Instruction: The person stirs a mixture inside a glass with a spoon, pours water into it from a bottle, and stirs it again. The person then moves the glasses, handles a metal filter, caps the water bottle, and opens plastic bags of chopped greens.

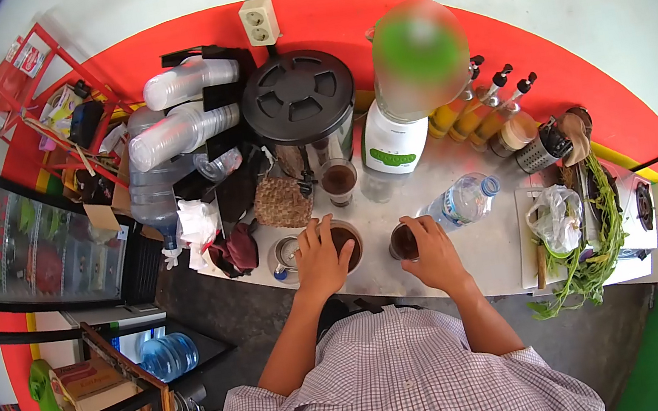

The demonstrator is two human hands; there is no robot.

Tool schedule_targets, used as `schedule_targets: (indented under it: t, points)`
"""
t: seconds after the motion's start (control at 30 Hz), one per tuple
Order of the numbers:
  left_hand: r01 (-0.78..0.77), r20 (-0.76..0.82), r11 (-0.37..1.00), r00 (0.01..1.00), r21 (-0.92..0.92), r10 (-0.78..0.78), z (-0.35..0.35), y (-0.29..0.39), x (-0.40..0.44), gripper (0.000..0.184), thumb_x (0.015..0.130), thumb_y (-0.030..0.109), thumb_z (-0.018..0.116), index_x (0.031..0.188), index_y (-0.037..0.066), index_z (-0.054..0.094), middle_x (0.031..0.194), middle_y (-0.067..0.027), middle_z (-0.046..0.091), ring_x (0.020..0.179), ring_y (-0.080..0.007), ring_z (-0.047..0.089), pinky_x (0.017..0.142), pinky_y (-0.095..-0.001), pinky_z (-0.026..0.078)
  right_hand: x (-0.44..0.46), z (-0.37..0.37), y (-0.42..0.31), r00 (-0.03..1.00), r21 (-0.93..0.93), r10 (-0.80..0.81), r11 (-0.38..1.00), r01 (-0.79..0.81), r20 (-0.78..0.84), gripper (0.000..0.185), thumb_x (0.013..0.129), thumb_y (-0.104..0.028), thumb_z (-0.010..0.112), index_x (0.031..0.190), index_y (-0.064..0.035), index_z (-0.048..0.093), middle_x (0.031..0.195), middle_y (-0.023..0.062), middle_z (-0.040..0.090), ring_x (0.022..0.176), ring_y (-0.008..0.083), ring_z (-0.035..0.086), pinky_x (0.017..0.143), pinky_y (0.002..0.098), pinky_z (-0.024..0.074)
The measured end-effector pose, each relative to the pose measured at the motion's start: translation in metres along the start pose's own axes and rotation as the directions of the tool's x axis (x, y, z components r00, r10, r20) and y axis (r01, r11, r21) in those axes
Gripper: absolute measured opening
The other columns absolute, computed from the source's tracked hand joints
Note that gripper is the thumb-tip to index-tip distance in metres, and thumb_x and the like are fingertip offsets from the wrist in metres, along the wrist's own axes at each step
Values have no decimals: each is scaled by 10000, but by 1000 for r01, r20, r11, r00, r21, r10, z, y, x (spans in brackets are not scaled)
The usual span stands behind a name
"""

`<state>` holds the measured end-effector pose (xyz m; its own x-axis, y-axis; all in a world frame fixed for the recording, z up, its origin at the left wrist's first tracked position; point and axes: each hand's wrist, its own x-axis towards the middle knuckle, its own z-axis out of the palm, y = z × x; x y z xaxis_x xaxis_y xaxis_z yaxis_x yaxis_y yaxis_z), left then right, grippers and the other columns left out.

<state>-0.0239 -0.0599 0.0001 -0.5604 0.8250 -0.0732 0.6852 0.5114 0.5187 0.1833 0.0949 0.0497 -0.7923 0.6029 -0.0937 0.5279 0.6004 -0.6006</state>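
Simply dark brown liquid (pixel 345 238), round cup (pixel 360 245)

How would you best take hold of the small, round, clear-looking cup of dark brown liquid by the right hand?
Probably by its side wall below the rim, coming from the right, where the right hand is. The cup appears upright, round and open-topped, so curved fingers could wrap it while keeping the liquid level.

Pale counter (pixel 496 255), white blender (pixel 397 140), lidded dispenser (pixel 299 100), plastic bottle (pixel 464 200), cups (pixel 402 243) of dark liquid
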Motion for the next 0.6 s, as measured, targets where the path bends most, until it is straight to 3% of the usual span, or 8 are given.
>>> schedule_targets:
  t: [0.2, 0.6]
  points:
    - [6, 33, 1000, 999, -19, -6, 0, -4, 0, 751, 1062, 520, 598, 1638, 98, 366, 1634, -234, 372, 1477, -459, 377, 1134, -657, 387, 28, 2, 1, 998, 57, -36, 998, 39, -42, 843, 722, -68, 856, 1498, -60, 529, 1353, 221, 567, 1251, 457, 584, 1098, 510, 500]
    - [32, -50, 999, 998, -4, -32, 6, -1, -1, 730, 1020, 501, 654, 1607, 137, 415, 1593, -203, 420, 1452, -448, 413, 1123, -632, 423, 120, 5, 5, 986, 127, -26, 991, 48, -165, 833, 730, -47, 849, 1502, -39, 538, 1394, 253, 573, 1281, 459, 581, 1118, 493, 489]
